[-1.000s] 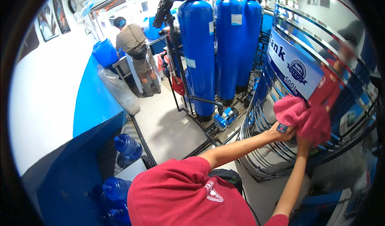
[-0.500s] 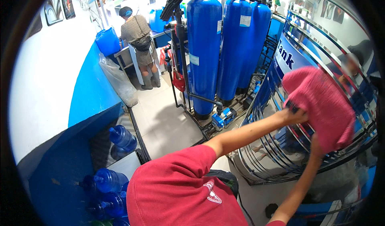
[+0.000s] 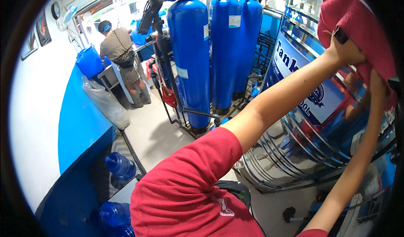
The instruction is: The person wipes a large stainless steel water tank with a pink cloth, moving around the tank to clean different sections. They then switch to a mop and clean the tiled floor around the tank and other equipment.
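A pinkish-red cloth (image 3: 357, 20) is held up against the upper side of a large shiny steel tank (image 3: 273, 167) on the right. My left hand (image 3: 347, 49) grips the cloth near its lower left part, and a small dark patch shows between hand and cloth. Lower down, my right hand (image 3: 377, 85) holds the cloth's bottom edge, its fingers partly hidden by the fabric. Polished ribs ring the tank, and a blue and white label (image 3: 309, 83) sits on its front, partly covered by my left forearm.
Tall blue filter cylinders (image 3: 189, 64) with black pipes stand ahead. Another person (image 3: 120, 54) bends over a counter at the far left. Blue water jugs (image 3: 120, 165) are at lower left, near a clear plastic bag (image 3: 105, 100). A dark round-ended object (image 3: 289, 214) lies on the floor.
Both hands have moved up and to the right along the tank with the cloth. More of the label now shows. The view has shifted, and the person at the counter remains there.
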### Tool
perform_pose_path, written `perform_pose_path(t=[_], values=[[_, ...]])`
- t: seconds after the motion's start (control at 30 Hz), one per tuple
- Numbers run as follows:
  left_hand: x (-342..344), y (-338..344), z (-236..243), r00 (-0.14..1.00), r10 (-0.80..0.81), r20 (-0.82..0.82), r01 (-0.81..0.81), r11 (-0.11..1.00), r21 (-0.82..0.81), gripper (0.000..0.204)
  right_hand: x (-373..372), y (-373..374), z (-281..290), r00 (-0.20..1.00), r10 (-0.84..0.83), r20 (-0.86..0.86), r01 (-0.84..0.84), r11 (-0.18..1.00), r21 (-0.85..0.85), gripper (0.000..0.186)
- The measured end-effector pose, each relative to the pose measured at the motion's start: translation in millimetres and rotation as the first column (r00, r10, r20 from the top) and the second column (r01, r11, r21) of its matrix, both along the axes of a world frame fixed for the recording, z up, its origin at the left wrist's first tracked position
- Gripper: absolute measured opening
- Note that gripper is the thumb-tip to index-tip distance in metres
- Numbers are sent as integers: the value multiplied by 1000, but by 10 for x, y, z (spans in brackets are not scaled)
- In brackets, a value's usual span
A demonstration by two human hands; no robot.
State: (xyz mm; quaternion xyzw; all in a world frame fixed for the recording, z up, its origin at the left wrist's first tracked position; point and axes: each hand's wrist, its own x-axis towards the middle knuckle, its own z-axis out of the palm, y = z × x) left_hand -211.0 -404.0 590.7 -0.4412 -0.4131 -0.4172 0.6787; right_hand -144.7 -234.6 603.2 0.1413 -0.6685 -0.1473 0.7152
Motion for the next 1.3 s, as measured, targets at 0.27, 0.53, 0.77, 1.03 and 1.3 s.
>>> perform_pose_path(t=[0.27,0.53,0.77,1.03,1.3], values=[[127,-228,-1004,987,-70,145,107,959,-261,54,174,-417,-1670,925,-364,114,371,927,-53,45],[163,-827,-3043,796,-39,604,371,821,-435,51,442,-1105,-3449,842,22,539,143,954,-263,64],[209,-1133,-3843,755,70,652,394,746,-537,52,751,-1574,-3905,813,20,582,151,958,-244,73],[-236,-1156,-3360,791,42,610,310,832,-459,54,349,-1813,-3067,755,511,411,-278,817,-504,46],[217,-756,-3404,824,-13,567,356,791,-498,56,755,-1570,-3210,716,201,668,272,801,-533,27]])
